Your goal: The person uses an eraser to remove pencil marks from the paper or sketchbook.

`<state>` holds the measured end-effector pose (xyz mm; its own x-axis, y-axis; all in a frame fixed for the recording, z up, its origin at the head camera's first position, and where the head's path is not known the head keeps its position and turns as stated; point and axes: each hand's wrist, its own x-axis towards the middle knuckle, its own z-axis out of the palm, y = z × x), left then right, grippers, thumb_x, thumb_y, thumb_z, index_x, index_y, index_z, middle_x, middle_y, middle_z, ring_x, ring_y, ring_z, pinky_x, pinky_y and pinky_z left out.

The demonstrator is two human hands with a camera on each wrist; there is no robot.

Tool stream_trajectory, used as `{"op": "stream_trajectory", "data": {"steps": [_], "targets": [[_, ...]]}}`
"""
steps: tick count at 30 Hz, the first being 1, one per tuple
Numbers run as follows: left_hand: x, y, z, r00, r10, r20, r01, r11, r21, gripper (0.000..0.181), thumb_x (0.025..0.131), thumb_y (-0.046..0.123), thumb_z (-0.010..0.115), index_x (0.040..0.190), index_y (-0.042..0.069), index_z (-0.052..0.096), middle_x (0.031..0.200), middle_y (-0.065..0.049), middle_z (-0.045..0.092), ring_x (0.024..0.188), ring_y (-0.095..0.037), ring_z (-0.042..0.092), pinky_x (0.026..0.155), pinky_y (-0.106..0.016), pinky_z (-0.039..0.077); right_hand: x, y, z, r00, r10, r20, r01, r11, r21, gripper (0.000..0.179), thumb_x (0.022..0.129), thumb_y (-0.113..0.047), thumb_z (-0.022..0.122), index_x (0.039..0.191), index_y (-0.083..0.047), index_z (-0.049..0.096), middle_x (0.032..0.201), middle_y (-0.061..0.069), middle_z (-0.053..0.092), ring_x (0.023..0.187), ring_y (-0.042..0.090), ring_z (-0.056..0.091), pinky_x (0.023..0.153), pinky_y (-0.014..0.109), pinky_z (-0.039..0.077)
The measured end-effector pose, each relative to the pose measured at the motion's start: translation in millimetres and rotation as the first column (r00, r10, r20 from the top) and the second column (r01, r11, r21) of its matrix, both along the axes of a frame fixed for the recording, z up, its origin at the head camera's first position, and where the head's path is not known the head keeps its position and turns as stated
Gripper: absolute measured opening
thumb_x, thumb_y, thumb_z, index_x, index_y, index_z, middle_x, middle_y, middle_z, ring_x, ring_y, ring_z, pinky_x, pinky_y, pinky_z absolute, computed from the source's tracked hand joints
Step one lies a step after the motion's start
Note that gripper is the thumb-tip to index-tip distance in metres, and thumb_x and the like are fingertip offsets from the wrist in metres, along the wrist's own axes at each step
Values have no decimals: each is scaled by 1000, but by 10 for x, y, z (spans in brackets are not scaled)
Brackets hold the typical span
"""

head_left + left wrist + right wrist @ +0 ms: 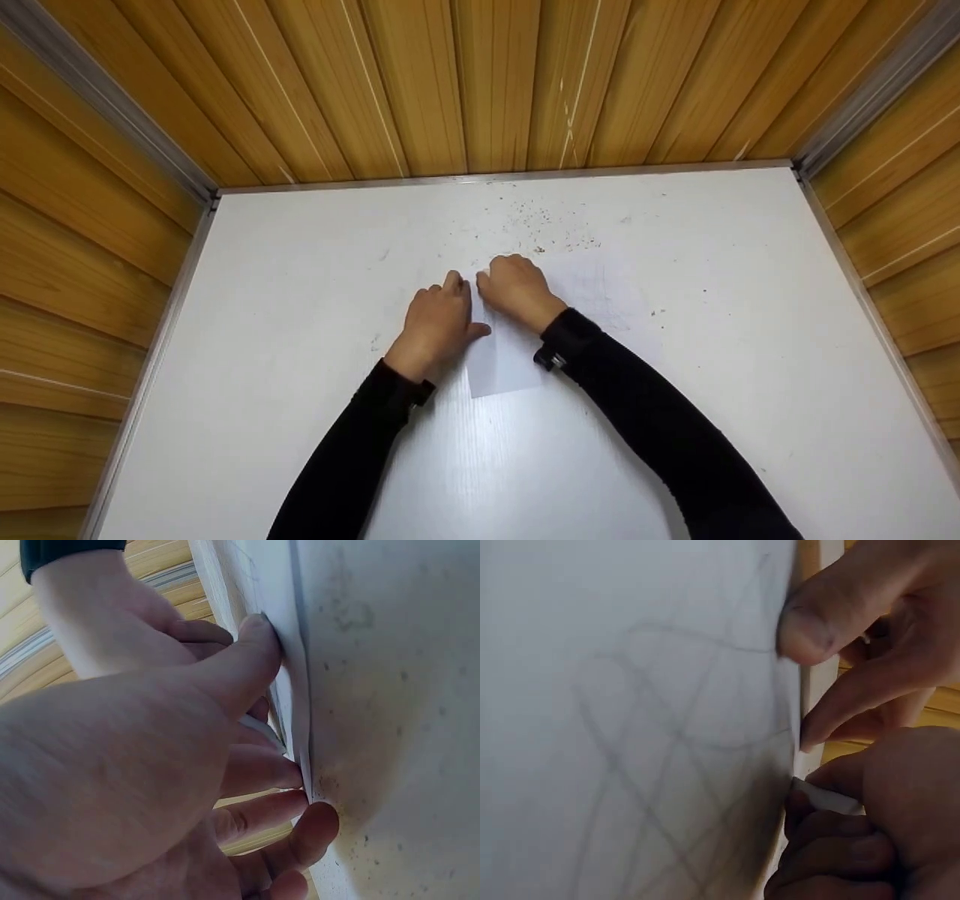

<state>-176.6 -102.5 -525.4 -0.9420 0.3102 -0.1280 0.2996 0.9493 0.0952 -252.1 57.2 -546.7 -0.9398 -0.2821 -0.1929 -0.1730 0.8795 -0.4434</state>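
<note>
The sheet of paper (517, 367) lies on the white tabletop (300, 300), extending rightward from the 2 hands, its right part beneath the right forearm. Faint crossing pencil-like lines (596, 289) mark it, and a narrow strip along its left edge looks folded.

The right hand (519, 285) is at the far end of that edge, fingers curled, with a light bit of paper pinched between thumb and forefinger. The left hand (439, 319) lies along the same edge, nearer the body: its thumb is spread away from the forefinger, both tips touch the paper, and the other fingers are loosely extended. The 2 hands are just beside each other.

Small dark specks (536, 217) are scattered beyond the sheet. 2 black sleeves (645, 420) cover the arms. Wood-patterned panels (491, 82) rise behind a metal rail (375, 182).
</note>
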Motion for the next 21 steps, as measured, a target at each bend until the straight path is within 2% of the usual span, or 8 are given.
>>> {"op": "stream_trajectory", "data": {"steps": [1,3,5,12,16,21], "targets": [[1,6,-1,1000,0,3,0,1000,-3,84,96,64,78,141,-5,64,129,-14,60,101,-39,74,87,-50,61,-28,40,-56,1000,-4,-14,4,1000,-8,46,110,-38,53,94,-1,74,106,22,78,101,39,73,89,53,61],[4,21,-1,1000,0,9,0,1000,-9,87,97,65,77,145,-6,63,132,-14,59,103,-39,73,88,-50,61,-53,131,-70,1000,-13,-11,13,1000,-8,46,109,-38,53,97,0,76,108,23,78,104,40,73,92,53,60],[12,34,1,1000,-4,6,4,1000,-20,89,97,65,75,147,-7,61,134,-15,59,103,-38,73,88,-50,61,-1,230,87,999,-34,24,35,999,-7,45,109,-36,53,106,3,76,114,25,77,110,43,72,98,56,59],[37,46,24,1000,-13,-12,13,999,-48,92,97,67,74,149,-7,61,135,-15,60,100,-36,73,86,-48,61,-38,798,154,991,-106,86,109,993,-34,58,110,-39,53,139,9,69,139,33,71,130,49,68,113,59,55],[36,27,22,1000,-9,-20,8,998,-61,92,97,68,74,150,-6,61,135,-14,61,98,-36,74,85,-47,61,-82,1198,168,984,-142,106,147,988,-43,63,112,-40,49,146,11,63,150,36,64,142,52,61,121,62,50],[42,8,13,1000,-9,-27,7,998,-69,92,97,68,74,150,-6,62,134,-14,61,98,-36,75,85,-47,61,-111,1654,191,976,-187,116,192,981,-35,66,112,-40,47,147,15,60,153,39,60,145,54,57,122,64,48]]}}
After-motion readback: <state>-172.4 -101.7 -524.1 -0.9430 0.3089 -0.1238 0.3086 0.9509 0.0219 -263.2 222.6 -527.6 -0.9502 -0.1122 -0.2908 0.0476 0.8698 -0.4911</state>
